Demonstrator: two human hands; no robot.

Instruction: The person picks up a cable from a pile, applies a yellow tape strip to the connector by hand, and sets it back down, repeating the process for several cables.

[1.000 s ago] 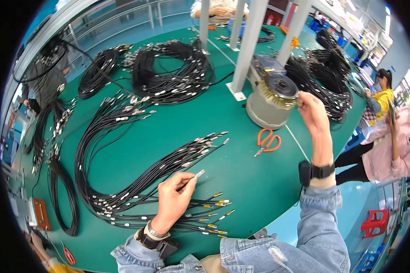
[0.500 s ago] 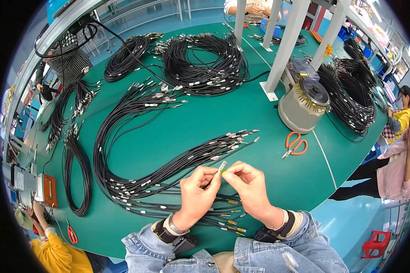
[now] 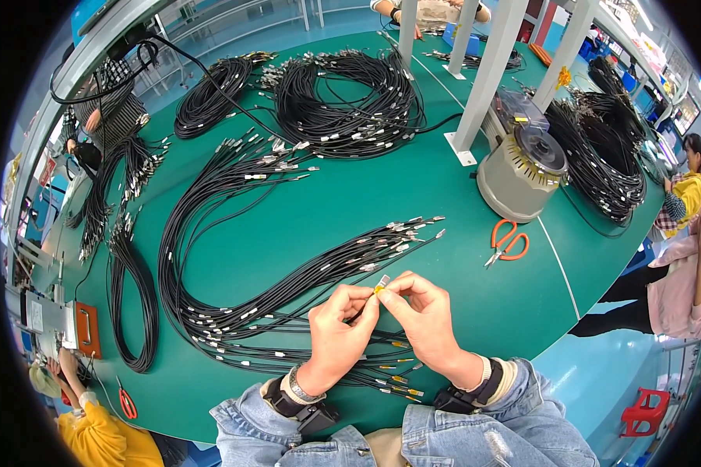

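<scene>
Left hand [image 3: 336, 333] and right hand [image 3: 426, 323] fingers pinch a cable end [image 3: 382, 283], its tip mostly hidden.

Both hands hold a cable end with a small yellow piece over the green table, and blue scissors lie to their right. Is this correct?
Not quite: the scissors have orange handles, not blue, as the head view shows. The rest holds: the left hand and right hand pinch a cable end with a small yellow piece over the green table.

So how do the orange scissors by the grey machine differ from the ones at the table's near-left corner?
The orange scissors lie with handles apart, right of the hands; the red-handled scissors look smaller and lie beside a person in yellow. Both rest untouched on the green table.
</scene>
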